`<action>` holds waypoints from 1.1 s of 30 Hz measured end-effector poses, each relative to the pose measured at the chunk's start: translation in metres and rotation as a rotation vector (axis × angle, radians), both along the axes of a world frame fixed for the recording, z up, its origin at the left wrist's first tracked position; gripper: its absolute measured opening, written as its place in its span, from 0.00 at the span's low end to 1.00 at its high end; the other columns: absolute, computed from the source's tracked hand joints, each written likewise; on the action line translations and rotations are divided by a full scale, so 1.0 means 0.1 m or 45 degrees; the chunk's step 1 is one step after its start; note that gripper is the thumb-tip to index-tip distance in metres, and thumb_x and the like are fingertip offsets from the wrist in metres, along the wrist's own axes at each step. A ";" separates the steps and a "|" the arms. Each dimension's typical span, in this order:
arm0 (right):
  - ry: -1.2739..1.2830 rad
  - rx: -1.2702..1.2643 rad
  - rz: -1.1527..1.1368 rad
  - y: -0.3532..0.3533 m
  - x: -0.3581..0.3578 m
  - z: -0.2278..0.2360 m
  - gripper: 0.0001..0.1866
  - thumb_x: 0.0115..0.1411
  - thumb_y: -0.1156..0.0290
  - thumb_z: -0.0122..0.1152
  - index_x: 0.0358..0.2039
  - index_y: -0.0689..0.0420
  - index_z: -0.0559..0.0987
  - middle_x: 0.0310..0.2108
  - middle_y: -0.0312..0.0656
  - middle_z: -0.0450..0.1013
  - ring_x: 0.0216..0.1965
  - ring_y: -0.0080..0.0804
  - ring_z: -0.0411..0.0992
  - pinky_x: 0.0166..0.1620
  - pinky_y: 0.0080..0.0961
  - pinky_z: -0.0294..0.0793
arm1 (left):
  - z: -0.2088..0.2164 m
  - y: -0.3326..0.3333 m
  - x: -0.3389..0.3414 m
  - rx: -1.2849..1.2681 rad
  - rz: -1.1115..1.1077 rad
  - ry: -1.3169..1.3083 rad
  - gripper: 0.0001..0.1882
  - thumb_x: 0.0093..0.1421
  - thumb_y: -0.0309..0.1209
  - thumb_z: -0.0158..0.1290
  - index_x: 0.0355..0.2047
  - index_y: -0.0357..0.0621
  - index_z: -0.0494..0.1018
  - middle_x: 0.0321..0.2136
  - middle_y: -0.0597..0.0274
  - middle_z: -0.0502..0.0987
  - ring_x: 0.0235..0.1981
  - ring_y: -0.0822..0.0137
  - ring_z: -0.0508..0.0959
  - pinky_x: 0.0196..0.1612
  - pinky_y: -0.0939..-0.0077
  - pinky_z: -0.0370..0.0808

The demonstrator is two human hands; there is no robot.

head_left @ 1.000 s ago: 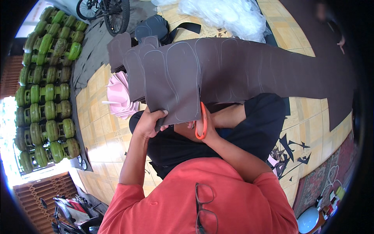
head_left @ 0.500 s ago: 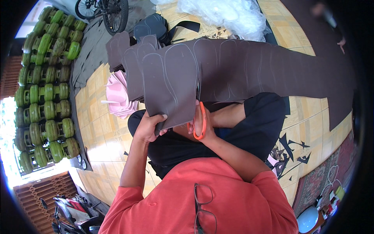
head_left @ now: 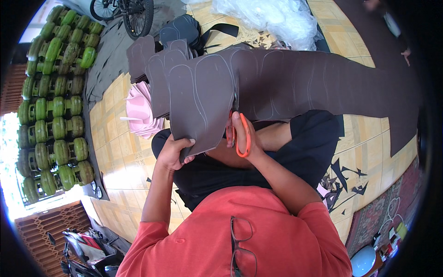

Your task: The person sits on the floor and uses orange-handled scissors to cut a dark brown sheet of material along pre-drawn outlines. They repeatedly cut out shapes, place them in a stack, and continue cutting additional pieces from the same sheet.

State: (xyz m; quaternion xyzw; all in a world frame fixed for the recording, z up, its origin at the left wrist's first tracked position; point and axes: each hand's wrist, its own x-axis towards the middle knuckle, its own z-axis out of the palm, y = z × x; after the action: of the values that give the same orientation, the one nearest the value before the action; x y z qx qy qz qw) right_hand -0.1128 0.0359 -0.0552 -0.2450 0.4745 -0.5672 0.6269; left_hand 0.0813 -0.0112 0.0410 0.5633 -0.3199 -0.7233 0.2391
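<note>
A long dark brown sheet, marked with pale shoe-sole outlines, lies across my lap and the floor in front of me. My left hand grips the near corner of its left part, thumb on top. Orange-handled scissors are in my right hand, their handles spread apart. The blades point away from me along a cut between the left part and the rest of the sheet. Part of the blades is hidden by the sheet.
Stacked dark cut pieces and pink pieces lie at the left. Clear plastic wrapping sits at the back. Dark scraps litter the tiles at right. Green gas cylinders are stacked far left; another person's hand shows far right.
My right hand has moved the scissors slightly farther from me along the cut, and their handles have spread wider. My left hand keeps its hold, nearly still.
</note>
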 end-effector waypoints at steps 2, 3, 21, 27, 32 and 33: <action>-0.003 -0.006 0.003 -0.03 -0.02 -0.04 0.31 0.65 0.42 0.40 0.29 0.63 0.70 0.13 0.36 0.62 0.11 0.24 0.62 0.15 0.20 0.66 | 0.01 0.00 0.01 0.004 -0.011 -0.008 0.12 0.49 0.21 0.51 0.36 0.30 0.67 0.18 0.50 0.72 0.09 0.68 0.68 0.08 0.82 0.62; 0.008 0.024 0.047 -0.02 -0.06 -0.01 0.30 0.65 0.43 0.40 0.29 0.62 0.70 0.14 0.36 0.62 0.11 0.24 0.62 0.15 0.20 0.65 | 0.00 0.00 0.02 0.002 -0.016 0.004 0.12 0.49 0.21 0.51 0.36 0.30 0.67 0.18 0.50 0.72 0.09 0.68 0.68 0.08 0.82 0.62; 0.270 0.035 0.196 -0.07 -0.37 0.23 0.32 0.64 0.41 0.42 0.24 0.62 0.70 0.12 0.34 0.60 0.11 0.21 0.61 0.14 0.20 0.61 | -0.03 -0.02 0.20 0.049 -0.020 0.161 0.16 0.47 0.19 0.49 0.38 0.25 0.67 0.19 0.45 0.73 0.07 0.70 0.65 0.07 0.82 0.62; 0.328 0.025 0.145 -0.21 -0.41 0.21 0.32 0.64 0.41 0.43 0.24 0.62 0.70 0.12 0.34 0.60 0.11 0.21 0.61 0.17 0.21 0.62 | 0.01 0.05 0.25 0.058 -0.034 0.144 0.18 0.45 0.19 0.52 0.38 0.28 0.68 0.20 0.47 0.73 0.07 0.68 0.68 0.06 0.81 0.62; 0.362 0.049 0.190 -0.24 -0.40 0.33 0.31 0.64 0.41 0.43 0.23 0.61 0.69 0.12 0.35 0.60 0.11 0.22 0.60 0.15 0.21 0.61 | 0.03 0.05 0.34 0.071 0.004 0.168 0.18 0.46 0.19 0.52 0.40 0.28 0.68 0.20 0.47 0.74 0.07 0.67 0.69 0.06 0.80 0.62; 0.356 0.055 0.153 -0.28 -0.37 0.28 0.31 0.64 0.41 0.43 0.22 0.60 0.68 0.11 0.35 0.59 0.10 0.22 0.59 0.13 0.20 0.60 | 0.05 0.06 0.34 0.071 -0.017 0.155 0.18 0.46 0.18 0.52 0.40 0.28 0.68 0.21 0.47 0.74 0.07 0.66 0.69 0.05 0.80 0.62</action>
State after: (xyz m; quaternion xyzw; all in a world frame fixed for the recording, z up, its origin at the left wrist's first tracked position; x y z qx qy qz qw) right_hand -0.1498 0.0078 -0.0273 -0.3360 0.5536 -0.4788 0.5927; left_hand 0.1152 -0.0056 0.0463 0.5224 -0.2883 -0.7665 0.2376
